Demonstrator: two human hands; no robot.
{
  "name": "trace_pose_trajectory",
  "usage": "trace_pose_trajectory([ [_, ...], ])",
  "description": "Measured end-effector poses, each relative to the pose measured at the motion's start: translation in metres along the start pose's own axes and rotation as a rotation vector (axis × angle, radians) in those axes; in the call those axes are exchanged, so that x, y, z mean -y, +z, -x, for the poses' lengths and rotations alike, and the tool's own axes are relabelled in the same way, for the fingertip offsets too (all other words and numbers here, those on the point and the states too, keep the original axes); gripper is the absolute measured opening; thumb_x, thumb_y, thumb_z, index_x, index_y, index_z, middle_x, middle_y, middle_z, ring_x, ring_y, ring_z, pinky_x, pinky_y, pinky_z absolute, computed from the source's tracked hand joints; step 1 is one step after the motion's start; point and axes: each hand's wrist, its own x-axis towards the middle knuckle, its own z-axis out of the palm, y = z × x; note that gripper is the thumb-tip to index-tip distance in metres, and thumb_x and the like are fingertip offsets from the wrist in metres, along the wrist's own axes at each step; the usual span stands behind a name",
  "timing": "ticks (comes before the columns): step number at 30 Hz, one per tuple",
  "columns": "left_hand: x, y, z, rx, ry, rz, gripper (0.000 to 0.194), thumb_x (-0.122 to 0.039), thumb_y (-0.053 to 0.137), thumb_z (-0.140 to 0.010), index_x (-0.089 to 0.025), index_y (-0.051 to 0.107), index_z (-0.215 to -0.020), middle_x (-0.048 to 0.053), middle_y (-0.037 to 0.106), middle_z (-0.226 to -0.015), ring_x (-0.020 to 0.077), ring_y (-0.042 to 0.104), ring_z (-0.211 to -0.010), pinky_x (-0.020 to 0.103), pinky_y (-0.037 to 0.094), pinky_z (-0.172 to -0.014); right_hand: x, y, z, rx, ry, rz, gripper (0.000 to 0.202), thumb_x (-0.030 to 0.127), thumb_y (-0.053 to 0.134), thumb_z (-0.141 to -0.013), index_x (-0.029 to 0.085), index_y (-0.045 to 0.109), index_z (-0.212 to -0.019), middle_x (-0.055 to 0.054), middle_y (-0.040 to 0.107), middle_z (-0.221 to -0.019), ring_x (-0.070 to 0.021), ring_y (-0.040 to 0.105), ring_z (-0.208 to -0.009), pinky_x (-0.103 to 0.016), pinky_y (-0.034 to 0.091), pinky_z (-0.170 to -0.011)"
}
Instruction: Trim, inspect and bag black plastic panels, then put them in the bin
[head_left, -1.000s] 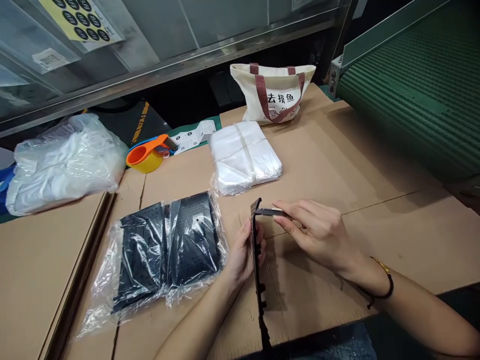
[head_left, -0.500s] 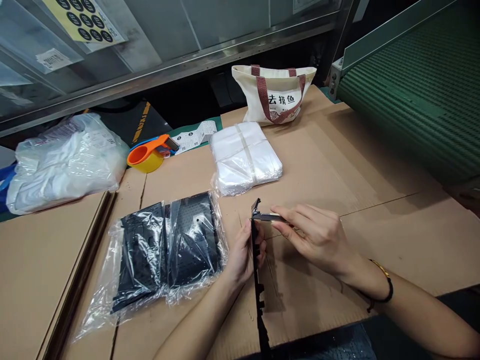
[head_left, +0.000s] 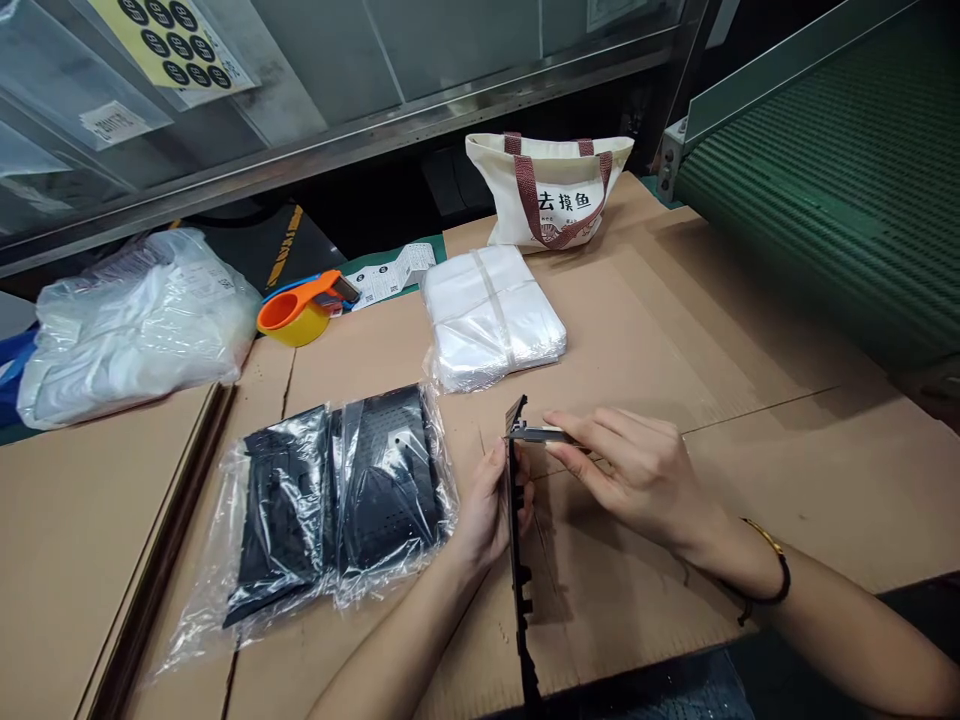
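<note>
My left hand (head_left: 491, 500) is closed around a thin black plastic panel (head_left: 519, 580), held on edge with notches along its right side. My right hand (head_left: 626, 470) pinches a slim, flat, dark tool (head_left: 544, 434) with a lighter strip. The tool's end meets the panel near its top; whether it is a blade I cannot tell. To the left of my hands lie black perforated panels (head_left: 382, 480) wrapped in clear plastic.
Beyond my hands sits a strapped stack of clear bags (head_left: 495, 315). Behind it are a canvas tote bag (head_left: 566, 205), an orange and yellow tape dispenser (head_left: 296, 315) and a plastic-wrapped bundle (head_left: 142, 320). Flat cardboard (head_left: 90, 520) lies left; a green conveyor belt (head_left: 832, 190) rises right.
The panel's top has turned slightly, so more of its face shows. Both hands keep their grip, and the tool stays against the panel. The whole view has shifted a little.
</note>
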Motion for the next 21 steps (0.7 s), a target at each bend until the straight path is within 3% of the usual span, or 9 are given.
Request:
trace_pose_trajectory([
  [7,-0.0044,0.0087,0.0042,-0.011,0.027,-0.027,0.045,-0.054,0.076,-0.069,-0.02,0.047,-0.078,-0.01,0.045,-0.052,0.0042,0.037,-0.03,0.014,0.028,-0.023,-0.0017,0.0002,0.0003,-0.014,0.028,0.013,0.023,0.026,0.053,-0.096,0.012,0.07,-0.102,-0.002,0.068,-0.074,-0.0132,0.062,-0.063,-0.027,0.042,-0.06],
  [14,-0.0035,0.0067,0.0021,-0.01,0.031,-0.02,0.045,-0.053,0.076,-0.069,-0.02,0.047,-0.078,-0.01,0.048,-0.055,0.0038,0.039,-0.031,0.014,0.031,-0.025,-0.0018,0.0009,0.0011,-0.006,0.016,0.025,0.02,0.025,0.054,-0.095,0.014,0.069,-0.1,-0.002,0.069,-0.075,-0.013,0.062,-0.064,-0.026,0.042,-0.06],
  [21,-0.0017,0.0028,0.0001,-0.038,-0.015,-0.001,0.042,-0.055,0.07,-0.075,-0.02,0.046,-0.079,-0.008,0.049,-0.056,0.0055,0.04,-0.03,0.015,0.026,-0.023,0.0004,0.0002,0.0001,0.02,-0.034,-0.043,0.021,0.027,0.052,-0.096,0.013,0.069,-0.097,-0.003,0.07,-0.074,-0.0117,0.061,-0.06,-0.025,0.042,-0.057],
])
